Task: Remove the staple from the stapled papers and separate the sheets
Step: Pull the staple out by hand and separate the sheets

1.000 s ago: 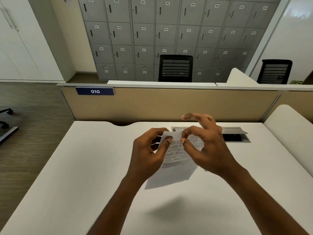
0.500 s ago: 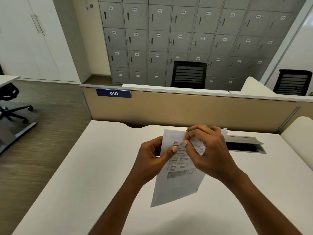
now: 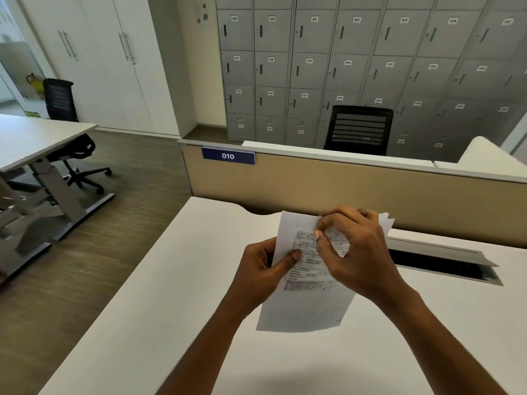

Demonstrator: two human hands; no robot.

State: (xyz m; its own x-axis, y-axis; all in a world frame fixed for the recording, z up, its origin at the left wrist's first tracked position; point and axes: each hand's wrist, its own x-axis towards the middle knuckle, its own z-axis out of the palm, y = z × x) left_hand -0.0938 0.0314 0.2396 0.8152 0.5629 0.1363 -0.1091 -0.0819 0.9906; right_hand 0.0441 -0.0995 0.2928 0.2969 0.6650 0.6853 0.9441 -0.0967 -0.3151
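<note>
Left hand [image 3: 263, 267] clamped papers [image 3: 306, 303] at left edge | right hand [image 3: 356, 252] pinched top edge | staple hidden, I judged it under right fingertips [image 3: 320, 228].

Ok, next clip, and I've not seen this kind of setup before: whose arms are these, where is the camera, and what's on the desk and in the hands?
There is no machine here. A person wears a wide-angle camera on the head, looking forward and down, so the two bare arms reaching in from the bottom are that person's own. The left hand pinches the left edge of a stack of white printed paper sheets, held up above the white desk. The right hand works with its fingertips at the top of the stack; a staple is too small to make out. On the desk itself I see only a grey cable hatch with its flap open. Behind are a beige divider with a blue 010 plate and grey lockers.
</note>
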